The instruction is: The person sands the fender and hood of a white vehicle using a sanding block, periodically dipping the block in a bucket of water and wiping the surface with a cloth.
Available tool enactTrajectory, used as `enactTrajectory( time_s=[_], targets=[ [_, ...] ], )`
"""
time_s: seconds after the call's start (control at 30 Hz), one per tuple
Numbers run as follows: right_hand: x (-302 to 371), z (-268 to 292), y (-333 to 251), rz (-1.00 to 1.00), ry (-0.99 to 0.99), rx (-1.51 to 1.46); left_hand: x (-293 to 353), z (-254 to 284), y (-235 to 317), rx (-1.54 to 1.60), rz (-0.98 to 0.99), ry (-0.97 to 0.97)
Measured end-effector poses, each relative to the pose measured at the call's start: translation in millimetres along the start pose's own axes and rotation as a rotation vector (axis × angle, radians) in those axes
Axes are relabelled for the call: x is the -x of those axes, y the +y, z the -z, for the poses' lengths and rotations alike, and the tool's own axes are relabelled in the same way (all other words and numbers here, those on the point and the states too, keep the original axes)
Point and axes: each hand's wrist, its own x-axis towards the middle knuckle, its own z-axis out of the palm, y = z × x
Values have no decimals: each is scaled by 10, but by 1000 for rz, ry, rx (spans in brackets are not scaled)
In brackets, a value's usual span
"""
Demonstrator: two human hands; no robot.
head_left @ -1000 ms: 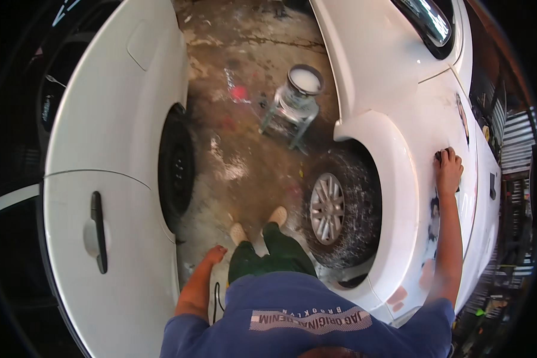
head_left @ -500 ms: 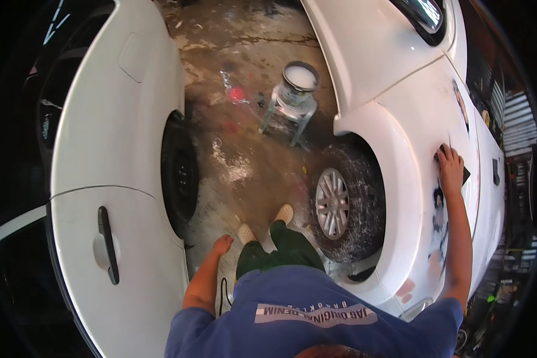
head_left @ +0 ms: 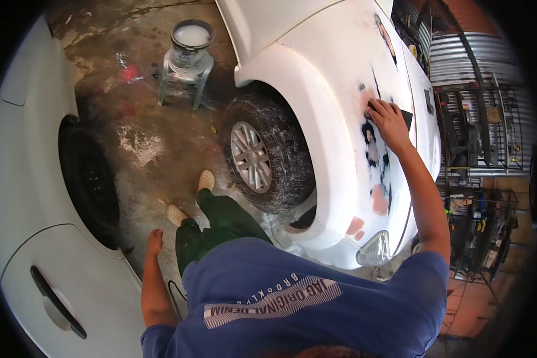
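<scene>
My right hand point(head_left: 390, 123) presses a flat black piece of sandpaper point(head_left: 406, 119) against the white car fender point(head_left: 334, 53). Its edges show on both sides of my fingers. Under and around the hand, the fender has bared dark patches point(head_left: 371, 156), thin dark scratches and pinkish filler spots point(head_left: 380, 200). My left hand point(head_left: 155, 240) hangs low beside my leg, fingers loosely curled and holding nothing visible. It is nearest the second white car point(head_left: 21, 179) on the left and touches nothing.
A bucket of whitish liquid point(head_left: 192, 36) stands on a small stool point(head_left: 185, 73) ahead. The dusty front wheel point(head_left: 250, 157) is below the fender, the headlight point(head_left: 374, 249) near me. Metal shelves point(head_left: 477, 227) with tools line the right. A black cord point(head_left: 174, 295) lies by my left arm.
The view has swung right, so both cars appear further left. My right hand has slid along the fender toward the headlight, uncovering a dark scratch. My left hand still hangs down.
</scene>
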Motion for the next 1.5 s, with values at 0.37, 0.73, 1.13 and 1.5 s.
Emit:
enactTrajectory(
  time_s=[0.37, 0.73, 1.13, 1.5],
  targets=[
    [62, 4, -44, 12, 0, 25, -84, -14, 209, 19, 45, -21],
    [28, -303, -259, -23, 79, 48, -117, -102, 261, 6, 11, -2],
    [83, -322, -394, -74, 84, 26, -21, -150, -74, -47, 16, 18],
    [-196, -338, -275, -255, 219, 110, 43, -117, -86, -14, 17, -3]
  ],
)
